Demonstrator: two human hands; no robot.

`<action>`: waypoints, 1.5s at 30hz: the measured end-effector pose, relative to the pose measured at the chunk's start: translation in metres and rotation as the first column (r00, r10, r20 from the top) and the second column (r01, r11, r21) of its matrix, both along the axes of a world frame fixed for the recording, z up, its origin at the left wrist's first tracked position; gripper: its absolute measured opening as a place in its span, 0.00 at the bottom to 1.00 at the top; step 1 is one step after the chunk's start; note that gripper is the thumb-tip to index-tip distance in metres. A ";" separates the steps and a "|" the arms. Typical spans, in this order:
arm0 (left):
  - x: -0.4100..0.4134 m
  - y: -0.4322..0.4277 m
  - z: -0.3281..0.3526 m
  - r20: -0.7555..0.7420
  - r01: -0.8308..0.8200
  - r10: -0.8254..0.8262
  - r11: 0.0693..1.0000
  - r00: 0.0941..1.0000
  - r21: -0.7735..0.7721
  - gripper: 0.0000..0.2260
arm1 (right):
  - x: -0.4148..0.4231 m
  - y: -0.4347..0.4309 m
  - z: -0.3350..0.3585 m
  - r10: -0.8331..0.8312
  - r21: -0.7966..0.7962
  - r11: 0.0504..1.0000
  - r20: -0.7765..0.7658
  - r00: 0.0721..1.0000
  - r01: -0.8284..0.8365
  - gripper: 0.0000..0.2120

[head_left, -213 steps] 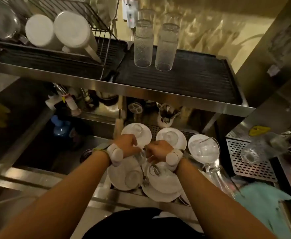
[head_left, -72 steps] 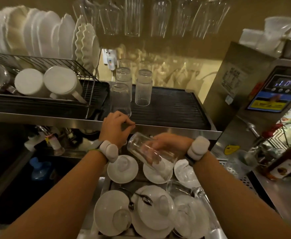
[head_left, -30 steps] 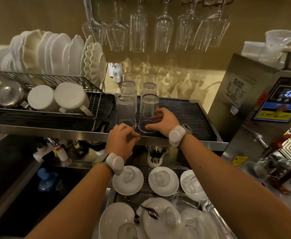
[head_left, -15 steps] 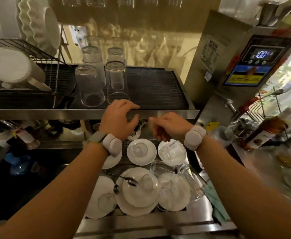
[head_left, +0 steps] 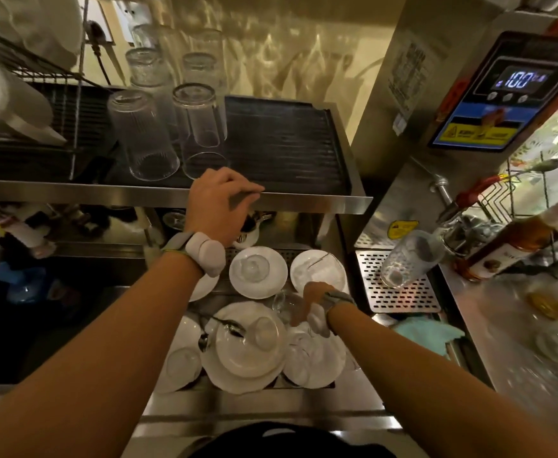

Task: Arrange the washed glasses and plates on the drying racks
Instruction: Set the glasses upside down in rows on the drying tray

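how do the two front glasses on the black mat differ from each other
The left front glass has fine vertical ribs; the right front glass looks smooth and plain. The left one looks wider, flaring toward its rim; the right is slimmer and straighter. The left hand rests on the shelf edge just in front of the right glass, not the left. Both are clear, empty and stand upside down on the mat.

The display [head_left: 520, 81] of the steel machine [head_left: 413, 94] shows "100"; its yellow labels and printed sticker are not readable
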State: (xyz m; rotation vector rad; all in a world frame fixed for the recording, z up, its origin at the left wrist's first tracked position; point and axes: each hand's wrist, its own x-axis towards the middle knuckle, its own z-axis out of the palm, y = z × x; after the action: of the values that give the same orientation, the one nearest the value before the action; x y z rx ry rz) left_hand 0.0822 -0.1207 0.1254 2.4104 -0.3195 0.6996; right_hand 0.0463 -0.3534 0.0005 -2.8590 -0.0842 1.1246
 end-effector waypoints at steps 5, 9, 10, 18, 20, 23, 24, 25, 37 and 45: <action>0.000 -0.001 -0.001 0.016 -0.016 0.016 1.000 1.000 0.014 0.07 | -0.003 0.002 -0.013 -0.043 -0.018 0.999 0.080 0.996 0.044 0.30; -0.001 -0.002 -0.001 -0.003 -0.022 0.022 1.000 1.000 0.015 0.07 | 0.003 0.000 -0.015 -0.072 0.017 0.997 0.050 0.996 0.071 0.28; -0.001 -0.002 -0.001 -0.004 -0.022 0.023 1.000 1.000 0.015 0.07 | 0.005 -0.001 -0.015 -0.086 0.039 0.996 0.056 0.995 0.084 0.26; -0.003 -0.006 0.003 -0.038 -0.049 0.050 0.999 0.998 0.013 0.07 | 0.008 -0.016 -0.004 -0.086 0.155 0.986 0.112 0.990 0.068 0.24; -0.005 -0.007 0.004 -0.035 -0.060 0.061 0.998 0.998 0.016 0.06 | 0.008 -0.020 0.003 -0.128 0.248 0.964 0.110 0.986 0.098 0.27; -0.006 -0.009 0.005 -0.021 -0.076 0.076 0.997 0.997 0.021 0.05 | 0.007 -0.023 0.023 -0.247 0.485 0.835 -0.092 0.965 0.260 0.25; -0.006 -0.010 0.005 -0.024 -0.079 0.079 0.997 0.997 0.020 0.05 | 0.005 -0.022 0.032 -0.244 0.546 0.776 -0.201 0.949 0.315 0.24; -0.007 -0.010 0.005 -0.027 -0.080 0.081 0.997 0.996 0.020 0.05 | 0.003 -0.021 0.039 -0.217 0.586 0.727 -0.298 0.930 0.358 0.24; -0.008 -0.013 0.016 -0.148 -0.068 0.067 0.998 0.987 -0.004 0.03 | 0.015 -0.021 0.149 0.224 0.951 0.082 -0.310 0.924 0.299 0.30; 0.006 -0.021 0.034 -0.275 -0.081 0.124 0.983 0.953 0.165 0.13 | 0.074 -0.019 0.214 -0.519 0.961 0.272 0.196 0.832 -0.056 0.35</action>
State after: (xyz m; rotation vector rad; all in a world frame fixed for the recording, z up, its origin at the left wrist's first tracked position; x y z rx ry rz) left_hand 0.0882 -0.1412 0.1595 2.6463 -0.1330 0.3736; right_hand 0.1202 -0.3724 0.2143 -1.7946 -0.2315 0.0625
